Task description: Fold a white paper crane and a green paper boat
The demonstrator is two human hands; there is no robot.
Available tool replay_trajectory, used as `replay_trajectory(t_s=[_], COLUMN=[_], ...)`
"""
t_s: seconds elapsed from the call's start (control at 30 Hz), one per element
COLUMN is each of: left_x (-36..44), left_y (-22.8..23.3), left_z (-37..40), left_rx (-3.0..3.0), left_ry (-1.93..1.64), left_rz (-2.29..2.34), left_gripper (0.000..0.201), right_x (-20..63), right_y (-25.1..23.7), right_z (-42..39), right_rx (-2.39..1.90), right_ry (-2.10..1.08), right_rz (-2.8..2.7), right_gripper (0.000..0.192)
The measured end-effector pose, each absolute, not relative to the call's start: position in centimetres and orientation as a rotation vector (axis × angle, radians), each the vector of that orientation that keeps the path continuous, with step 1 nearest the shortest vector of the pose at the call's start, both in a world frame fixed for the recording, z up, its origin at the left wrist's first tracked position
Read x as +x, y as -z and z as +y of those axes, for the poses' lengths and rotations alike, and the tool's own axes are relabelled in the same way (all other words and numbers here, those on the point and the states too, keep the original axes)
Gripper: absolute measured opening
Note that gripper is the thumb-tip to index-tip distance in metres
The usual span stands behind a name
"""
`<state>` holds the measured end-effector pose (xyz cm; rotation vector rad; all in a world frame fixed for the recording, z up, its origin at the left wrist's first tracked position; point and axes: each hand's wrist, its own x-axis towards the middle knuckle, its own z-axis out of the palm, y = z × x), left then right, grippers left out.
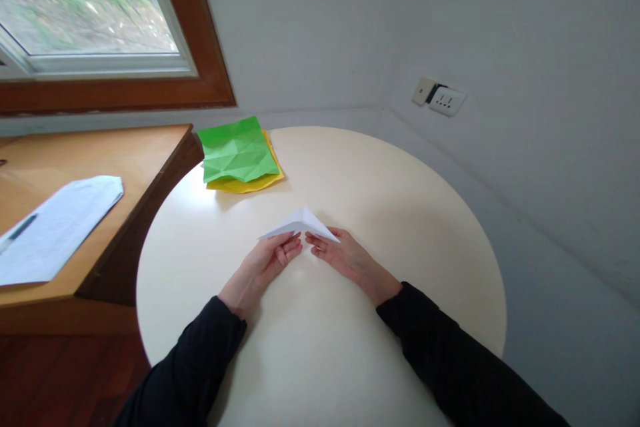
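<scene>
A small white folded paper [302, 219], shaped like a wide triangle with its peak pointing away from me, is held up between my hands over the round table. My left hand [267, 259] grips its left wing near the lower edge, thumb side up and fingers curled underneath. On the other side my right hand [350, 255] has hold of the right wing, its fingertips close to the fold in the middle. The fingertips of both hands nearly meet below the paper. Part of the fingers is hidden behind it.
Creased green paper [240, 150] lies on yellow paper [245, 185] at the far left of the white round table [320, 360]. To the left, a wooden desk [110, 147] bears white sheets [70, 220] and a pen [23, 228]. Wall sockets [447, 101] are at the right.
</scene>
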<state>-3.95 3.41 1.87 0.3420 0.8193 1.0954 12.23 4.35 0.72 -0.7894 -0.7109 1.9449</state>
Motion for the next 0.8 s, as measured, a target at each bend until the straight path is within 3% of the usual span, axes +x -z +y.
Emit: replay_trajectory(t_s=[0.17, 0.53, 0.8], left_x=[-4.19, -3.96, -4.05], left_y=[-1.63, -1.98, -1.76], left_z=[3.27, 2.92, 3.00], left_rx=[0.443, 0.560, 0.568], left_ry=[-1.048, -0.891, -0.926], left_rz=[0.696, 0.597, 0.647], left_gripper=[0.003, 0.020, 0.011], right_x=[11.64, 11.66, 11.74], right_y=[-1.29, -0.47, -0.50], right_z=[3.79, 3.98, 4.12], right_rx=[-0.754, -0.630, -0.663], right_ry=[-1.961, -1.983, -1.949], right_rz=[-0.742, -0.818, -0.822], right_gripper=[0.023, 0.032, 0.043])
